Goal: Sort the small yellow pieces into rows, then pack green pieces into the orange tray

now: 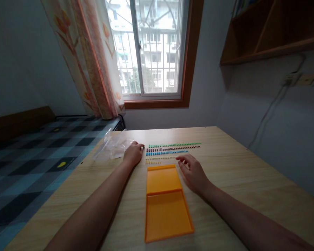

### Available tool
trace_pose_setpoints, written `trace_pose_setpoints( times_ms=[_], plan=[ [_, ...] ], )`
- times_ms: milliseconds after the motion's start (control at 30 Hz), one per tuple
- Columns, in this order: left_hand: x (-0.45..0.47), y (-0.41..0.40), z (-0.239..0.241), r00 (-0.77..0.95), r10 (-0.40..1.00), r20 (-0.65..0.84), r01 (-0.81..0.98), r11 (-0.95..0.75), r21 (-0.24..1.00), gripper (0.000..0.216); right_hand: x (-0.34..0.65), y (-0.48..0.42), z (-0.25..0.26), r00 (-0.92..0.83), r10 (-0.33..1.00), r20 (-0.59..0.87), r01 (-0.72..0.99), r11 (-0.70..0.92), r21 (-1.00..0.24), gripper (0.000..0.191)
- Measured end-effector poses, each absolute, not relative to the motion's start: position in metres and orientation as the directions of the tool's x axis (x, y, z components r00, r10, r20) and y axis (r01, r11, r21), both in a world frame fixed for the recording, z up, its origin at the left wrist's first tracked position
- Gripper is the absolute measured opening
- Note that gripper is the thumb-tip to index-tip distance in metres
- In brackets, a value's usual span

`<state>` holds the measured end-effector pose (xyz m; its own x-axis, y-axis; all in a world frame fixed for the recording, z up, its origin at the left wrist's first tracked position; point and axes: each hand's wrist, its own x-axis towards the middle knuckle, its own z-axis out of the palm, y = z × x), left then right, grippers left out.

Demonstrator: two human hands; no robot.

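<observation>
Several rows of tiny coloured pieces lie on the wooden table: a green row (pixel 174 144), a dark brown row (pixel 172 149), a blue row (pixel 166 152) and a short yellow row (pixel 154 161). My left hand (pixel 133 152) rests at the left end of the rows, fingers curled loosely; whether they pinch a piece is hidden. My right hand (pixel 192 170) lies palm down, fingers spread, just right of the yellow row. An open orange case (pixel 165 202) with two shallow halves lies between my forearms, nearer to me.
A clear plastic bag (pixel 112 146) lies left of my left hand near the table's left edge. A bed with a checked cover (pixel 28 164) stands left of the table. A window (pixel 151 48) and curtain are behind; a wooden shelf (pixel 272 31) hangs upper right.
</observation>
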<state>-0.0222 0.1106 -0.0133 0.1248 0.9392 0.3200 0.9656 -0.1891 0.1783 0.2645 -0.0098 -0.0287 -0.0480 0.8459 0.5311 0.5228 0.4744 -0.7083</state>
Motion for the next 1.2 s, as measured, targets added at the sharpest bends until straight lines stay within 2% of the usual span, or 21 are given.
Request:
trace_pose_setpoints(
  times_ms=[367,667,867,1133,1200],
  plan=[
    [-0.026,0.107,-0.010,0.137,0.924,0.357,0.956,-0.217,0.196,0.029,0.267,-0.011,-0.028,-0.048,0.840,0.540,0.483,0.493,-0.724,0.022],
    [-0.026,0.103,-0.011,0.069,0.934,0.350,0.973,-0.141,0.184,0.027,0.267,-0.011,-0.031,-0.048,0.841,0.539,0.455,0.498,-0.738,0.022],
    [-0.023,0.097,-0.007,0.069,0.922,0.380,0.968,-0.154,0.196,0.023,0.267,-0.012,-0.028,-0.048,0.835,0.548,0.454,0.507,-0.733,0.022],
    [-0.021,0.055,-0.005,0.096,0.902,0.420,0.919,-0.242,0.310,0.021,0.269,-0.013,-0.026,-0.061,0.816,0.574,0.429,0.541,-0.723,0.021],
    [-0.020,0.028,-0.001,0.170,0.871,0.461,0.840,-0.373,0.394,0.017,0.268,-0.015,-0.025,-0.083,0.807,0.584,0.427,0.558,-0.711,0.021]
  ],
)
